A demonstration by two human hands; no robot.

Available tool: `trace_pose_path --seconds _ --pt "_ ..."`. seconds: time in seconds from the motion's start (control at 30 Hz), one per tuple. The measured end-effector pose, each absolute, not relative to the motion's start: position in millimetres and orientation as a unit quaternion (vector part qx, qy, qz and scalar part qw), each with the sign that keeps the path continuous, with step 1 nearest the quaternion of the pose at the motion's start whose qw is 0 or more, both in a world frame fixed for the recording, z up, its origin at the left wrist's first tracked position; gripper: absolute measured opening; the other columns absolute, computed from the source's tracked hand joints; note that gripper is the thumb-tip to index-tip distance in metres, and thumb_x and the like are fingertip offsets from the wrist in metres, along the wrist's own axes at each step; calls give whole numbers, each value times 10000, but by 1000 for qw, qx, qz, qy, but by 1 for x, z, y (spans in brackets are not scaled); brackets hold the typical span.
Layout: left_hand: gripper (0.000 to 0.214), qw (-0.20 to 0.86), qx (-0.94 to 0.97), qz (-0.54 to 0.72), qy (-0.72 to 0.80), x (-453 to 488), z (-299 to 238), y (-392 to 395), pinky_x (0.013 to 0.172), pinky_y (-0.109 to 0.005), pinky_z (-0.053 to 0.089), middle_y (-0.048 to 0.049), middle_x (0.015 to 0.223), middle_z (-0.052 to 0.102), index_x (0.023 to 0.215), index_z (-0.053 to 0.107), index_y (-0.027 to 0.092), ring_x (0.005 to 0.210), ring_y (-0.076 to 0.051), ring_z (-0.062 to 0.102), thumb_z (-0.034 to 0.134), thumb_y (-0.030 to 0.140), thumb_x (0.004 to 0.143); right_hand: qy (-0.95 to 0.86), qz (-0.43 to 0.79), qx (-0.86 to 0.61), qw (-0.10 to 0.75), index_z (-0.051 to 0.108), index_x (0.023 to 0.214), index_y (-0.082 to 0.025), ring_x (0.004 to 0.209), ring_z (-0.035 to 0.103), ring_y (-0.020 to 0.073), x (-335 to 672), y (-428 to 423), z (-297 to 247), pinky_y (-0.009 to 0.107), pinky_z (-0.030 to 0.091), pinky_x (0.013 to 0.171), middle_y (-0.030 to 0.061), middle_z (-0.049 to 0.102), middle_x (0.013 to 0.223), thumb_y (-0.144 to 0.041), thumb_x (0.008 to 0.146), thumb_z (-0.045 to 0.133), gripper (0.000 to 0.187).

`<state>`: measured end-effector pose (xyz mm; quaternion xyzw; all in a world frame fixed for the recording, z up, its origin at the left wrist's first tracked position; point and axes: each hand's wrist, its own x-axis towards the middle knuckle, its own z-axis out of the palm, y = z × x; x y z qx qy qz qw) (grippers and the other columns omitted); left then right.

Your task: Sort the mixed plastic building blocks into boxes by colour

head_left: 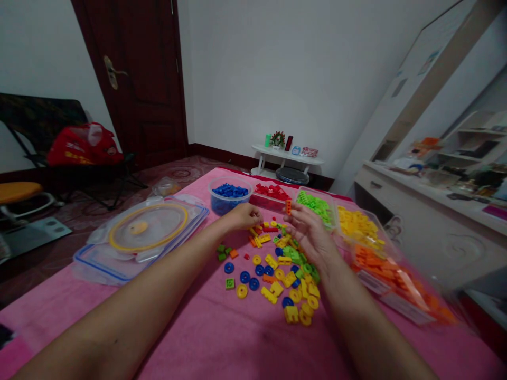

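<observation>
A heap of small plastic building pieces in yellow, blue, green, red and orange lies on the pink cloth. My left hand rests at the heap's far left edge with its fingers curled, and I cannot see what is in them. My right hand hovers over the heap's right side and pinches a small orange piece upright at its fingertips.
Sorted containers stand behind and to the right: a round tub of blue pieces, a red-filled tray, a green tray, a yellow tray, an orange tray. Stacked lids lie left. A desk stands right.
</observation>
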<state>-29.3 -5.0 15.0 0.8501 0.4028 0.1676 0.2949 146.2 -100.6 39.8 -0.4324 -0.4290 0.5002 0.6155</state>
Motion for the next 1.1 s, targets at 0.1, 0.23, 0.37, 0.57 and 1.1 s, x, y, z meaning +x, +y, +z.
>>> trace_pose_path --seconds 0.1,0.23,0.37,0.57,1.1 --pt "279 205 888 129 390 -29 10 -7 641 -194 442 -33 856 721 934 729 204 740 -145 633 564 192 710 -288 619 -354 639 619 892 -143 606 549 77 144 -102 41 129 369 409 29 628 811 -232 662 644 248" --pt "318 84 899 96 418 -27 9 -12 642 -244 440 -27 954 715 1006 708 325 816 -205 646 588 266 717 -270 622 -366 638 626 874 -109 452 431 26 143 -99 34 105 261 320 22 604 723 -214 698 653 206" --pt "268 36 903 67 423 -22 10 -18 646 -266 449 -40 942 715 974 716 348 828 -231 648 583 310 744 -267 627 -397 615 622 866 -120 396 369 7 142 -95 24 97 214 295 -7 569 674 -244 724 654 192" --pt "252 30 904 72 421 -22 11 -20 671 -269 446 -63 909 716 945 730 303 826 -229 647 600 273 731 -264 623 -413 610 608 849 -113 394 389 14 138 -94 18 96 226 296 -3 567 653 -237 774 610 145" --pt "296 300 868 323 227 -8 68 -62 714 -218 476 -60 966 710 1028 695 156 805 -141 636 626 190 742 -240 733 -325 547 517 776 -173 404 449 73 120 -105 21 108 244 307 2 551 553 -509 891 391 377"
